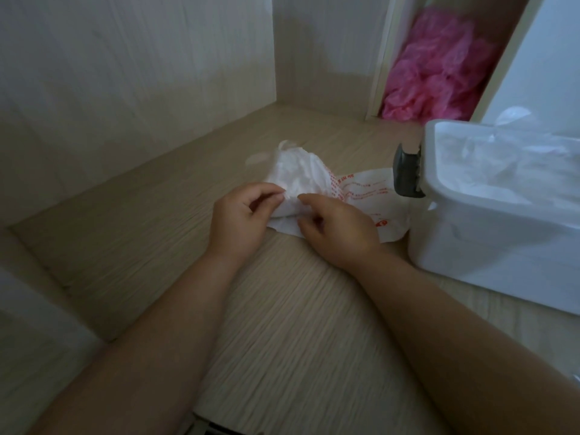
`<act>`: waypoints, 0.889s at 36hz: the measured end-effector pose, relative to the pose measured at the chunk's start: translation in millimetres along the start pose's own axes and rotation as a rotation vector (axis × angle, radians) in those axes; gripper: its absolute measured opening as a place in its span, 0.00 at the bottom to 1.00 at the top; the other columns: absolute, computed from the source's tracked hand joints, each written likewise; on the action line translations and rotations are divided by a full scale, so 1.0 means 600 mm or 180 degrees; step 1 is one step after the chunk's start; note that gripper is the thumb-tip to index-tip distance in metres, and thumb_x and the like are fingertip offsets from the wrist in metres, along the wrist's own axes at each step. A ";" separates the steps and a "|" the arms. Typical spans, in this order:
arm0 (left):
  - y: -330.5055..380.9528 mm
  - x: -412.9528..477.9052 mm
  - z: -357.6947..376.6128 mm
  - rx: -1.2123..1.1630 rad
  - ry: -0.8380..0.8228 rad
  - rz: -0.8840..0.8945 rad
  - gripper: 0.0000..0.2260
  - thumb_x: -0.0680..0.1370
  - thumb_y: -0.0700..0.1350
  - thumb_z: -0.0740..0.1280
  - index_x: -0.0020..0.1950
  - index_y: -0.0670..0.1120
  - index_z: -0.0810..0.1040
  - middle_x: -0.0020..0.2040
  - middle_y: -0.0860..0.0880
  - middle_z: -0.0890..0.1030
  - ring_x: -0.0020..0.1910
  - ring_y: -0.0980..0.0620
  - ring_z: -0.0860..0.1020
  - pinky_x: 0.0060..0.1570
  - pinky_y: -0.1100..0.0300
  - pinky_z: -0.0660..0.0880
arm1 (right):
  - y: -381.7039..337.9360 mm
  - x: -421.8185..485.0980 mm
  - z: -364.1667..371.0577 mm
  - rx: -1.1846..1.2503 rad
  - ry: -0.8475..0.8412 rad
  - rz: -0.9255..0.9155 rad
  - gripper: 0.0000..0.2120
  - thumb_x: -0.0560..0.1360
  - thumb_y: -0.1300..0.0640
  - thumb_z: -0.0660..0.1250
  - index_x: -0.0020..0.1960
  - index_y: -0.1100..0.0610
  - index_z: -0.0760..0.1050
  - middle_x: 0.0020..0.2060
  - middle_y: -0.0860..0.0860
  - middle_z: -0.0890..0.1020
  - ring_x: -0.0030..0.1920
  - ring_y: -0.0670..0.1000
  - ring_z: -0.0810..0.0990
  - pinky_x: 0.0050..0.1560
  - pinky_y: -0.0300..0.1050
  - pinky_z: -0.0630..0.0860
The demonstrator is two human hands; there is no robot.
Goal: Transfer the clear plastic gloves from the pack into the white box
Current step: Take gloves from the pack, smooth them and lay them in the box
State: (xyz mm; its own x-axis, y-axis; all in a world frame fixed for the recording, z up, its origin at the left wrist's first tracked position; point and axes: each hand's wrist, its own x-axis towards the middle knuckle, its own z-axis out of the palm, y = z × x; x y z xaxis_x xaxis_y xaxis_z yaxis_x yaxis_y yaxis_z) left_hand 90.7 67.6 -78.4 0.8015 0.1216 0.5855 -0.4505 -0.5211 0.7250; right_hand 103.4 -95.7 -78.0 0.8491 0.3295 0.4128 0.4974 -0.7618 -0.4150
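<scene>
Head view. Crumpled wad of clear plastic gloves (295, 175) lies mid-scene on the pale wood-grain shelf board (282, 324), protruding from the flat white plastic pack with red print (373, 196); the pack trails right, towards the open white plastic box (470, 252). The box stands at the right, bears a grey side latch (408, 174) and holds a layer of similar clear film; a heap of pink plastic gloves (436, 76) sits in the far-right compartment. Left hand (241, 215): fingers curled, thumb and forefinger pinching the wad's near-left edge; right hand (339, 227): fingers curled, pinching the wad's near edge just beside the pack's mouth. Handling, as judged: the gloves are very light, limp and slippery; they are likely to cling and to shed single sheets; they are best gathered as one bunch round the middle, with the pack pinned flat, rather than tugged by an edge.
</scene>
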 end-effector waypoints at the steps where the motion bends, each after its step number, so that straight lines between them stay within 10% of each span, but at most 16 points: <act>1: 0.000 0.000 0.000 -0.0053 -0.0035 -0.0036 0.10 0.75 0.39 0.70 0.45 0.56 0.80 0.42 0.63 0.80 0.45 0.67 0.78 0.49 0.72 0.72 | 0.000 0.001 0.001 -0.0003 0.0009 0.0004 0.17 0.78 0.49 0.60 0.67 0.48 0.71 0.54 0.49 0.80 0.54 0.51 0.77 0.51 0.47 0.74; 14: 0.000 -0.009 0.009 0.0700 -0.0746 0.0136 0.12 0.74 0.46 0.70 0.56 0.47 0.74 0.44 0.56 0.75 0.46 0.53 0.76 0.48 0.58 0.73 | -0.002 0.005 0.002 0.0271 0.0261 -0.0043 0.10 0.78 0.53 0.62 0.48 0.59 0.77 0.44 0.52 0.76 0.45 0.53 0.75 0.43 0.47 0.72; 18: 0.006 -0.010 -0.002 0.0674 -0.0701 0.0409 0.14 0.72 0.53 0.63 0.42 0.43 0.79 0.38 0.49 0.79 0.39 0.50 0.77 0.42 0.54 0.73 | -0.012 0.006 -0.003 0.0864 0.0635 -0.0201 0.13 0.73 0.50 0.60 0.38 0.58 0.75 0.37 0.48 0.72 0.40 0.50 0.72 0.41 0.43 0.66; 22: 0.028 -0.012 -0.007 -0.0199 -0.0839 -0.0136 0.03 0.73 0.42 0.67 0.39 0.49 0.76 0.36 0.55 0.77 0.36 0.64 0.73 0.40 0.70 0.69 | -0.025 0.008 -0.010 0.0843 0.0152 -0.0296 0.26 0.69 0.48 0.52 0.56 0.61 0.78 0.50 0.56 0.80 0.53 0.55 0.76 0.53 0.47 0.70; 28: 0.044 0.006 -0.025 -0.1495 0.0105 -0.0864 0.13 0.75 0.30 0.62 0.37 0.47 0.74 0.33 0.57 0.78 0.36 0.60 0.75 0.40 0.66 0.71 | -0.033 0.010 -0.027 -0.0075 -0.1145 0.0287 0.25 0.73 0.53 0.60 0.70 0.51 0.64 0.66 0.53 0.70 0.65 0.57 0.68 0.66 0.53 0.62; 32: 0.042 0.028 -0.045 -0.1992 0.0966 -0.1155 0.08 0.71 0.40 0.68 0.35 0.52 0.78 0.36 0.52 0.77 0.41 0.52 0.74 0.45 0.57 0.70 | -0.046 0.016 -0.045 -0.0124 -0.1357 0.0483 0.28 0.75 0.53 0.61 0.73 0.50 0.58 0.71 0.53 0.64 0.70 0.57 0.63 0.70 0.54 0.56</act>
State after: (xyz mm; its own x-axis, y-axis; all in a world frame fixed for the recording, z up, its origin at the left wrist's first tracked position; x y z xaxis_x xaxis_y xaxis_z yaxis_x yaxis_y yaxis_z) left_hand 82.1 79.4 -40.3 0.8391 0.4658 0.2811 -0.3912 0.1574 0.9068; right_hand 92.9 -86.5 -40.6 0.9133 0.4066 -0.0243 0.3617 -0.8369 -0.4108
